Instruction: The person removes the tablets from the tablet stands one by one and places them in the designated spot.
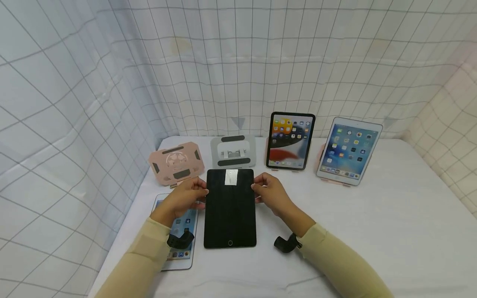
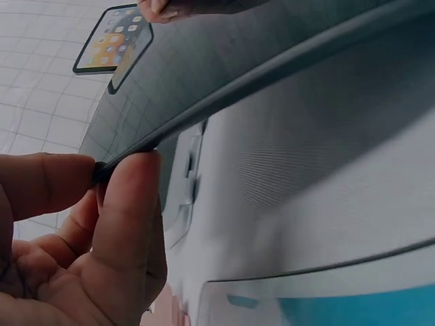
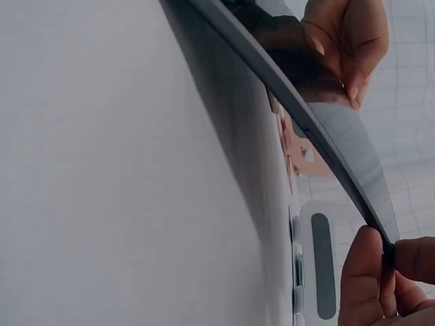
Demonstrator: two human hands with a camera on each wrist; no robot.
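A black tablet (image 1: 230,211) with a dark screen and a round home button at its near end lies between both hands. My left hand (image 1: 188,194) pinches its left edge near the far corner, thumb on top and fingers beneath. My right hand (image 1: 273,192) pinches the right edge opposite. In the right wrist view a gap and shadow show between the tablet edge (image 3: 319,139) and the white surface, so the held end is raised; whether the near end touches is hidden. Just beyond stands a grey tablet stand (image 1: 215,154) with dark pads.
A white tablet (image 1: 179,265) with a lit screen lies partly under my left forearm. At the back left stands a pink stand (image 1: 159,160). On the right, a black-framed tablet (image 1: 288,140) and a white-framed tablet (image 1: 349,151) lean on pink stands. Gridded cloth (image 1: 238,62) walls the table.
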